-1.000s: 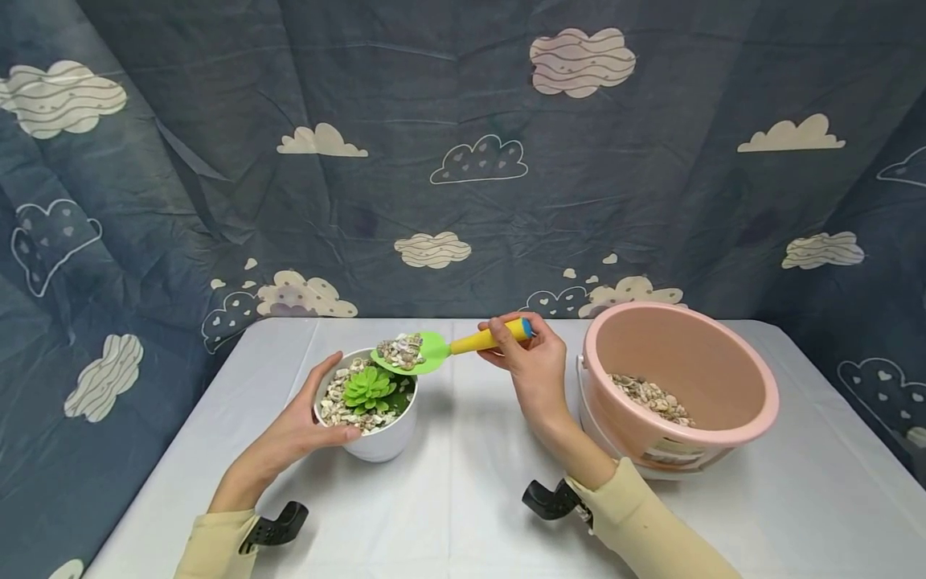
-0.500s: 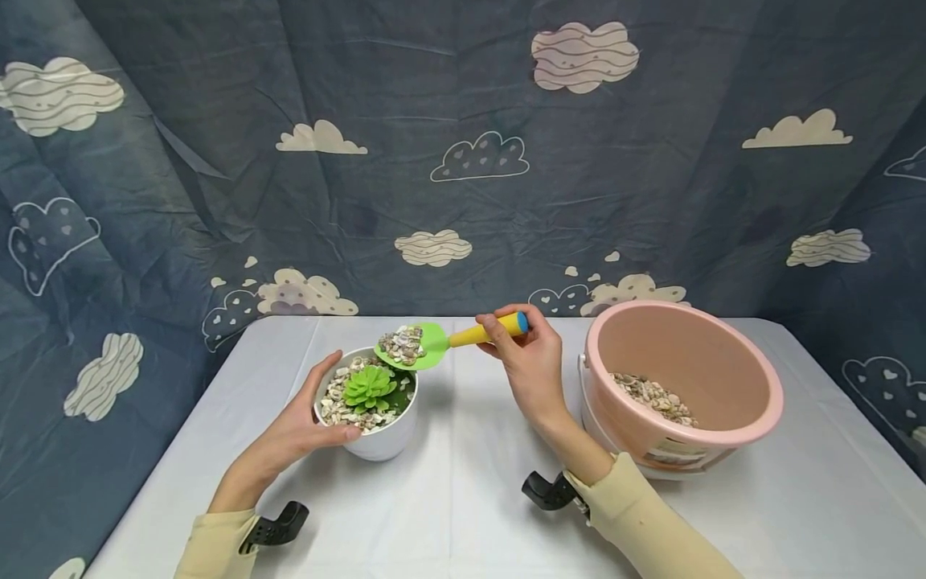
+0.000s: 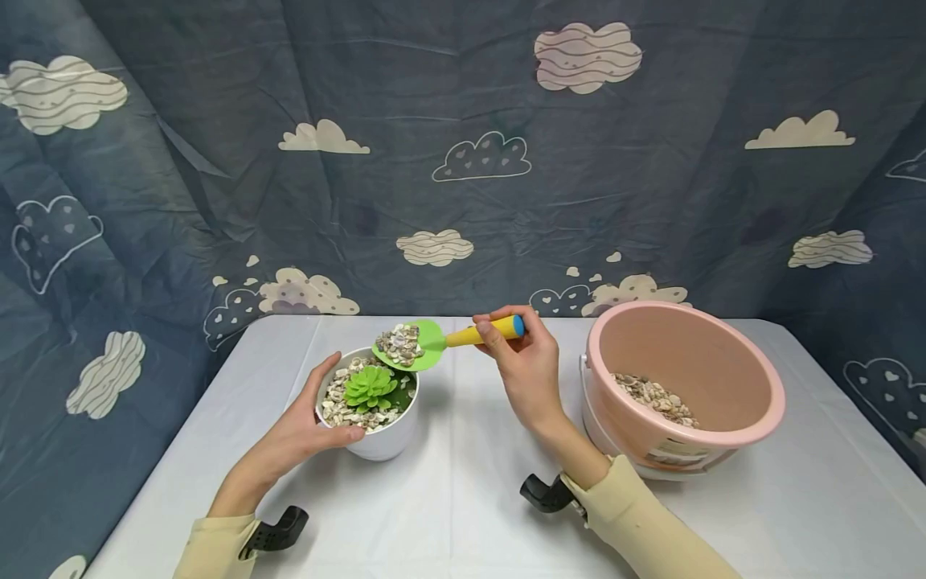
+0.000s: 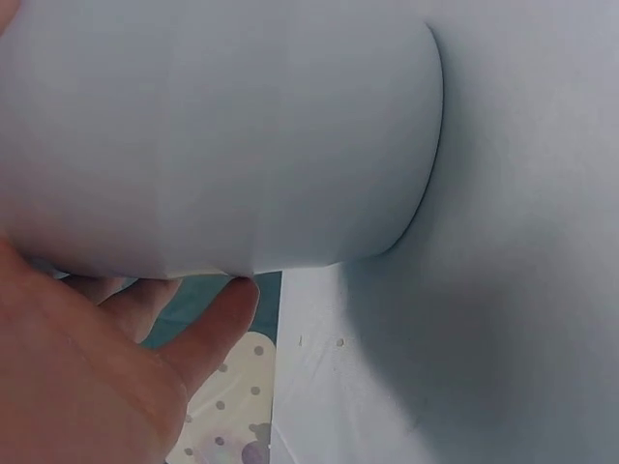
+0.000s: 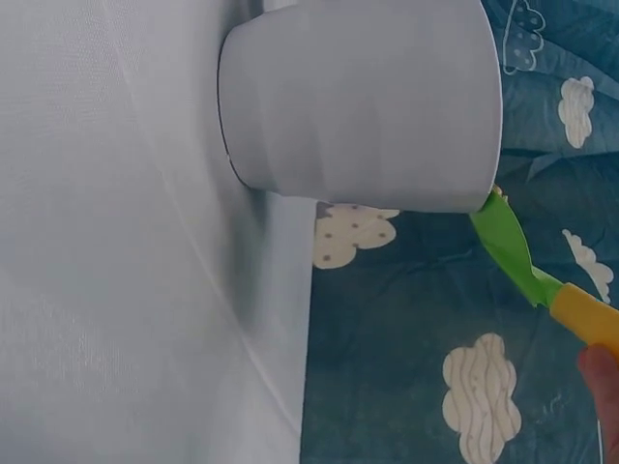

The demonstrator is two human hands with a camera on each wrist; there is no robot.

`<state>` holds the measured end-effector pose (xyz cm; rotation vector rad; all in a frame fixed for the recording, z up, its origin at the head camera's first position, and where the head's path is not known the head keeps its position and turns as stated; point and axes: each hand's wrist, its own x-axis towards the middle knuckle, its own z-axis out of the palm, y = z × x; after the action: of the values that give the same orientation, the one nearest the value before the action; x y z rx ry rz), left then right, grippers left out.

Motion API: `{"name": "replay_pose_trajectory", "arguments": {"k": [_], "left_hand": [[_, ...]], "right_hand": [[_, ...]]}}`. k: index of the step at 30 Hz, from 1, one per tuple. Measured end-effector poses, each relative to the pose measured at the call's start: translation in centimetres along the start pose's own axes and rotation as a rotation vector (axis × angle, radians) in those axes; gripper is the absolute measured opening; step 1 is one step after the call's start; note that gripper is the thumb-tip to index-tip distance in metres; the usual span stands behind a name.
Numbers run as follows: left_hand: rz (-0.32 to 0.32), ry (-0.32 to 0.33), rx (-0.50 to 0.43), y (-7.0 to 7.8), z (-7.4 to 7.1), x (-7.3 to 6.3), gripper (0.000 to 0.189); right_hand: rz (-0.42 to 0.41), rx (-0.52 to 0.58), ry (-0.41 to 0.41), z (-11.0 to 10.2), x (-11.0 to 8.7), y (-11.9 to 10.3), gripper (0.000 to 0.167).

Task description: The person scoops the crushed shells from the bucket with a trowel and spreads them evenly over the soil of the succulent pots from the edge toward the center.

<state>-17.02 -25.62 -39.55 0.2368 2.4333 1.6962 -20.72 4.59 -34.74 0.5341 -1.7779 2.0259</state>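
Observation:
A white flowerpot (image 3: 385, 441) stands upright on the table, holding a green succulent (image 3: 369, 388) among pale stone chips. My left hand (image 3: 289, 438) grips its left side, thumb at the front rim, other fingers partly hidden behind; the left wrist view shows fingers against the pot wall (image 4: 242, 135). My right hand (image 3: 531, 366) holds a small trowel (image 3: 432, 346) by its yellow handle. A heap of stone chips (image 3: 400, 344) lies on the green blade, over the pot's back right rim. From the right wrist view, the green blade (image 5: 508, 246) shows edge-on beside the rim.
A pink bucket (image 3: 731, 378) stands on the right of the table, with stone chips (image 3: 654, 400) in its bottom. The white-covered table (image 3: 463, 515) runs back to a dark cloud-patterned cloth (image 3: 477, 217).
The loaded trowel has risen a little and then shifted slightly left, with my right hand. My left hand and the pot have stayed in place.

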Motion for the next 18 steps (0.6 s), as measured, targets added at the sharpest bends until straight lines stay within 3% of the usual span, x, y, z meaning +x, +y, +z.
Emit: {"name": "replay_pose_trajectory", "arguments": {"k": [8,18], "left_hand": [[0.001,0.017,-0.001,-0.23,0.21,-0.18,0.110],[-0.052,0.036,0.007,0.03,0.44,-0.26,0.109]], "right_hand": [[-0.038,0.000,0.000,0.32,-0.33,-0.02,0.023],[-0.096,-0.029,0.007,0.38,-0.60,0.28,0.023]]}}
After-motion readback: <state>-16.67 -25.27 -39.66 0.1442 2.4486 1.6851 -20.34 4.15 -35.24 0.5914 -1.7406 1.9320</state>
